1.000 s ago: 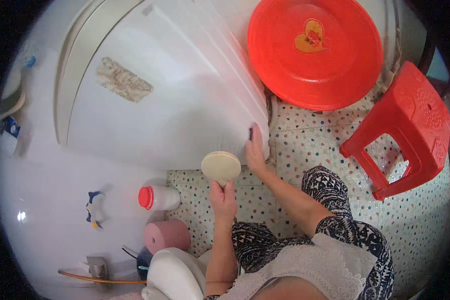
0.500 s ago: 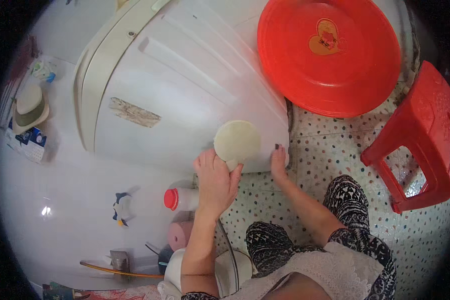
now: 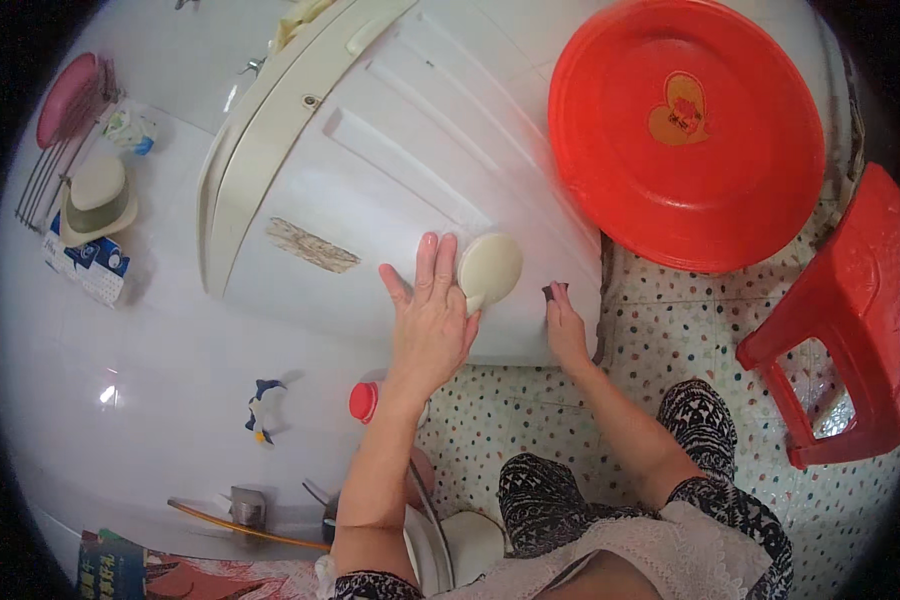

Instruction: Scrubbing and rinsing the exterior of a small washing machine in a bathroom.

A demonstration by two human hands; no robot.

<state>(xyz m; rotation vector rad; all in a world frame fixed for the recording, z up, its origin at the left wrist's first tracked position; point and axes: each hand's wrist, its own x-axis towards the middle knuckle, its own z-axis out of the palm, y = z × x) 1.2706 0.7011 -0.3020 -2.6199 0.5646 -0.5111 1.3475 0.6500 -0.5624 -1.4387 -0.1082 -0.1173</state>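
Observation:
My left hand (image 3: 432, 325) lies against a large white ribbed panel (image 3: 410, 205). Its first fingers are stretched out, while the thumb and the side of the hand stay at the short handle of a round, flat, cream-coloured disc (image 3: 492, 268). The disc's kind I cannot make out; part of the handle is hidden by my hand. Over to the right, near the panel's edge, my right hand (image 3: 567, 330) has its fingertips closed on a small dark piece (image 3: 548, 293). A rough brown patch (image 3: 313, 245) marks the panel left of the disc.
A big red plastic basin (image 3: 690, 180) stands at the upper right, with a red stool (image 3: 840, 320) below it. On the left wall are a wire rack (image 3: 60, 170) and a penguin figure (image 3: 264, 410). A red-capped container (image 3: 363, 402) is beside my left forearm.
My left hand has moved up and left across the panel with the disc, and its fingers have straightened. The right hand has shifted slightly up and left along the panel with the dark piece.

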